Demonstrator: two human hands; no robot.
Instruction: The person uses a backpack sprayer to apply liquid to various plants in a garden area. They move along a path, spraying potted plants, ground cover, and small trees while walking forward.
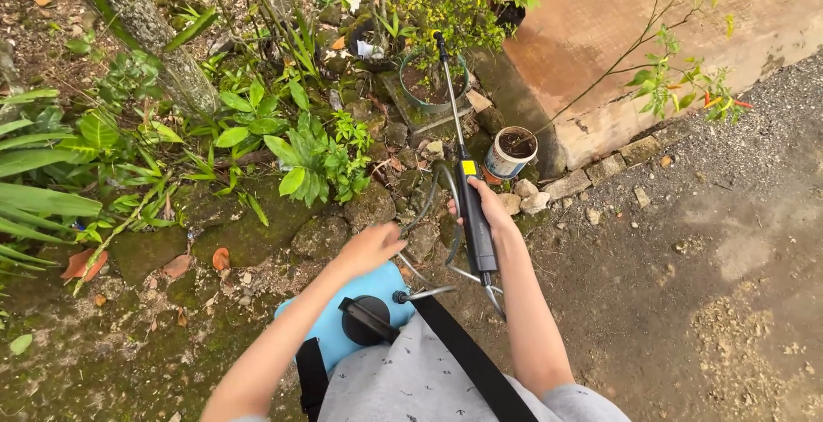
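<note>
The right hand (482, 208) grips the black wand (467, 191), fingers hidden behind its handle; the nozzle tip blurs into foliage near a pot (435, 82). The left hand (370, 249) rests on the blue tank (347, 323), its fingertips curled out of sight, grip unclear. The hose (433, 208) loops between them.

one blue sprayer tank (330, 323), one spray wand (463, 165), two pots (509, 152)
</note>
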